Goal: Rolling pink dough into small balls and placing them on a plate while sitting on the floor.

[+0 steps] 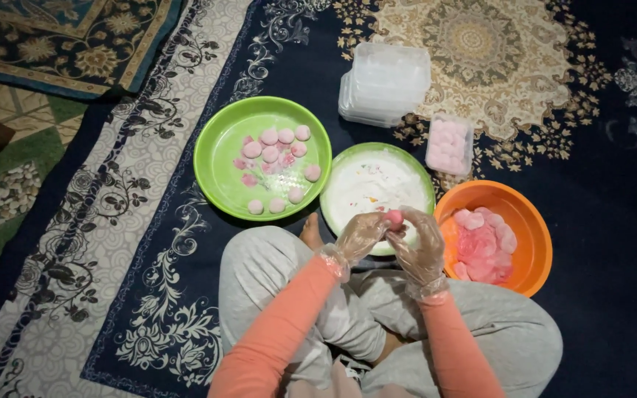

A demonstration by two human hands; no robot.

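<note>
My left hand point(359, 236) and my right hand point(420, 243), both in clear plastic gloves, meet over the near rim of a green bowl of white powder point(340, 199). Between their fingertips they hold a small pink dough ball point(394, 217). A wide green plate point(215, 158) to the left carries several pink and white round sweets. To the right stands an orange bowl point(532, 228) with a heap of pink dough pieces.
A stack of clear plastic containers point(385, 82) lies beyond the bowls, and a small clear box filled with pink sweets point(449, 143) sits beside it. I sit cross-legged on a dark patterned carpet point(613, 169). Tiled floor point(9, 147) shows at far left.
</note>
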